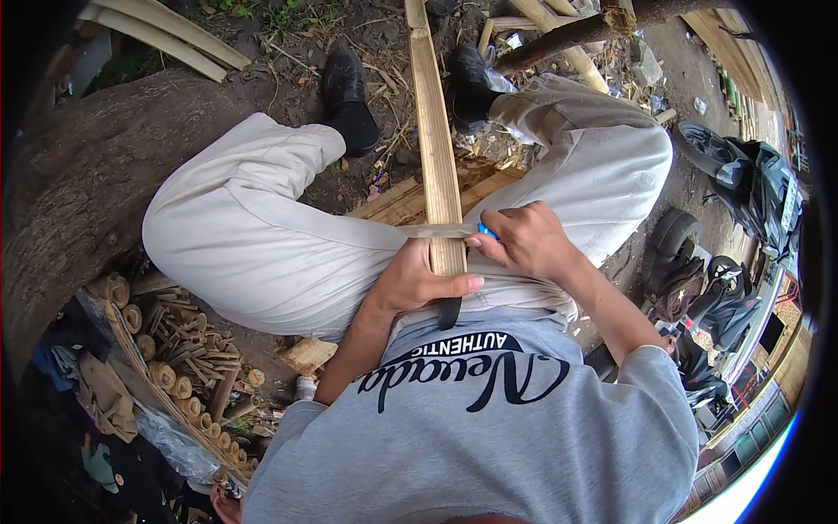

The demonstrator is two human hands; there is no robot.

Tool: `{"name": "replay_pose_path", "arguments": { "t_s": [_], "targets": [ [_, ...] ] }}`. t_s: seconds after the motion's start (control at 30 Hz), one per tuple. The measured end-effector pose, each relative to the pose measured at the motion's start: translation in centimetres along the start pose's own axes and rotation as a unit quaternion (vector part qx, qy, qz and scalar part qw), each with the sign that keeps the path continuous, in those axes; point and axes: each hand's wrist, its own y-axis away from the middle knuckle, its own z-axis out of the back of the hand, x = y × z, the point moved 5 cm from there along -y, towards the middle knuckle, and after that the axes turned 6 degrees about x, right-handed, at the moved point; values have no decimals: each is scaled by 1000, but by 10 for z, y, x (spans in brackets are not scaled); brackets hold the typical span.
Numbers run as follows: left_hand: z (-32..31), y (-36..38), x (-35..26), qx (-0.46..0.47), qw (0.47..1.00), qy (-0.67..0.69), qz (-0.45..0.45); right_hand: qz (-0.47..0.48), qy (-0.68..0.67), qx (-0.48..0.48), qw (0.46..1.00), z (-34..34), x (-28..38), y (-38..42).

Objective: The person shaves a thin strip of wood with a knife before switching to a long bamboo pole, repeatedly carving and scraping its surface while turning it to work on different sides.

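A long split bamboo slat (439, 157) runs from between my legs back toward my waist. My left hand (412, 278) is closed around its near end, with the thumb lying across the top face. In my right hand (529, 241) is a knife, gripped by its blue handle (487, 230). The knife blade (436, 231) lies crosswise over the slat, just beyond my left thumb. A dark strap-like end (449, 313) shows below the slat at my waist.
More bamboo strips (166, 35) lie at the upper left beside a thick log (96, 166). Cut bamboo pieces (188, 341) fill a rack at the lower left. A wooden pole (559, 45) crosses the ground ahead. Motorbikes (759, 196) stand at the right.
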Motion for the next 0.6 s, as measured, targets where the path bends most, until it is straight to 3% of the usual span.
{"name": "replay_pose_path", "arguments": {
  "t_s": [0.17,0.3,0.43,0.5,0.6],
  "targets": [
    [5,-2,8,28,999,7,17,-117,6,-71,991,2,-20,-17],
    [2,-1,3,16,1000,-5,-15,-6,-50,-39,998,3,12,8],
    [-1,0,-1,8,1000,11,24,-9,-86,25,996,10,21,27],
    [1,0,1,-9,1000,-28,-10,-19,-85,29,996,7,17,29],
    [3,-1,5,3,1000,-18,20,11,-41,-1,999,3,13,27]
  ]
}}
